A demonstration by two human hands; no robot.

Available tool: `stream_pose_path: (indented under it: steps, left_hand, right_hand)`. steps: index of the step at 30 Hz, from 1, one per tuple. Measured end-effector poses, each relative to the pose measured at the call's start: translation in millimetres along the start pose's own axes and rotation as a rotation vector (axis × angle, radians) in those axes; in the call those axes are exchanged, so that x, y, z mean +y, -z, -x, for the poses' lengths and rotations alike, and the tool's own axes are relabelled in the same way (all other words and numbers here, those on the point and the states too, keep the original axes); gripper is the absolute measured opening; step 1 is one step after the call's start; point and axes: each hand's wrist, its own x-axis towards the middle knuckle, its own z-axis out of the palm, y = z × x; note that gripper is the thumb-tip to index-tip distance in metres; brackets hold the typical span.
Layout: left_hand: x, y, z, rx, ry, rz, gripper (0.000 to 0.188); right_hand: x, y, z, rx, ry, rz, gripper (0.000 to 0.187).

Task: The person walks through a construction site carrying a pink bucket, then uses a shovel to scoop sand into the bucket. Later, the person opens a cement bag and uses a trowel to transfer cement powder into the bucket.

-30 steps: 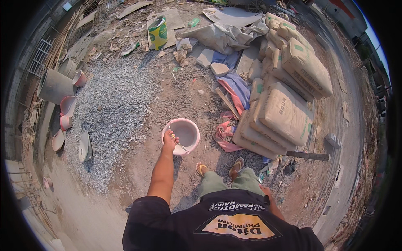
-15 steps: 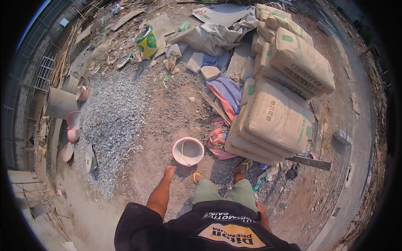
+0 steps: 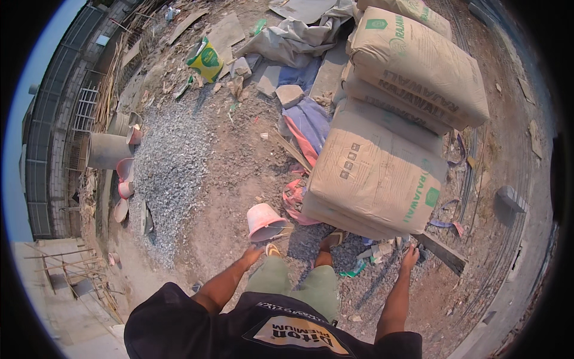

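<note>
Newly tipped, the pink bucket (image 3: 263,217) seems free of the left hand (image 3: 252,255); right hand (image 3: 410,258) nears a wooden plank (image 3: 442,252); can't tell either grip.

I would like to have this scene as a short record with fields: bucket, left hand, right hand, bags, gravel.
Bucket: pink, tilted, not upright
Left hand: near the bucket, nothing visibly held
Right hand: near a wooden board, contact unclear
Bags: brown, stacked, right of the bucket
Gravel: grey pile, left of the bucket
</note>
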Motion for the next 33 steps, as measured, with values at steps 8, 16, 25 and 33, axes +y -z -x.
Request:
stream_pose_path:
  steps: [8,16,25,33]
  left_hand:
    - [311,-103,-112,0.296,-0.571,-0.008,0.079]
    - [370,-209,-114,0.565,-0.382,0.073,0.05]
    - [371,-191,-126,0.629,-0.516,0.055,0.049]
    - [374,-205,-129,0.591,-0.549,0.017,0.051]
  right_hand:
    - [-14,-9,-133,-0.143,0.048,-0.207,0.065]
    - [-12,6,-183,-0.173,-0.366,-0.448,0.081]
    - [-16,-43,-199,-0.321,-0.295,-0.679,0.083]
    - [-34,-35,-195,0.125,-0.239,-0.316,0.086]
